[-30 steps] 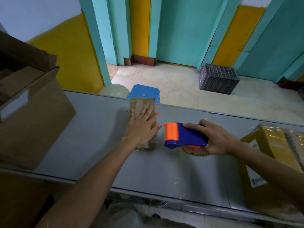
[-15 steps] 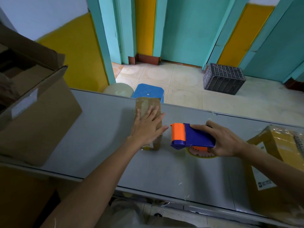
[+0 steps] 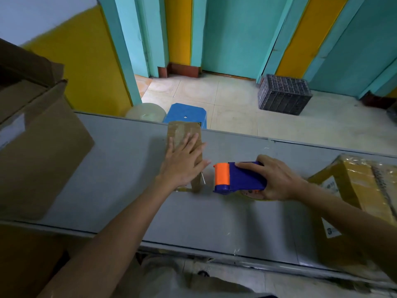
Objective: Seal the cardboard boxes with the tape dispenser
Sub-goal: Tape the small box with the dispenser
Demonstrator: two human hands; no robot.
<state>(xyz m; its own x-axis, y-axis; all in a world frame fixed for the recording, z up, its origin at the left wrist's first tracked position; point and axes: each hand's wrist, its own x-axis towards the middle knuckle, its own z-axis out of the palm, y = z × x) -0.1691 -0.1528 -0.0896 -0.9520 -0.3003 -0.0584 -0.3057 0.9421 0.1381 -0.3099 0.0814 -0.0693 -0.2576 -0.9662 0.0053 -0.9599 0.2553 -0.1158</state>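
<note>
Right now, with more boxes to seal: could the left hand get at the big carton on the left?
Probably yes: only bare table lies between the left hand, flat on the small box, and the big carton.

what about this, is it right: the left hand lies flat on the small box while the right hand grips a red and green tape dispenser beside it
Not quite. The head view shows the tape dispenser is blue and orange, not red and green. The rest holds: the left hand lies flat on the small box while the right hand grips the dispenser beside it.
</note>
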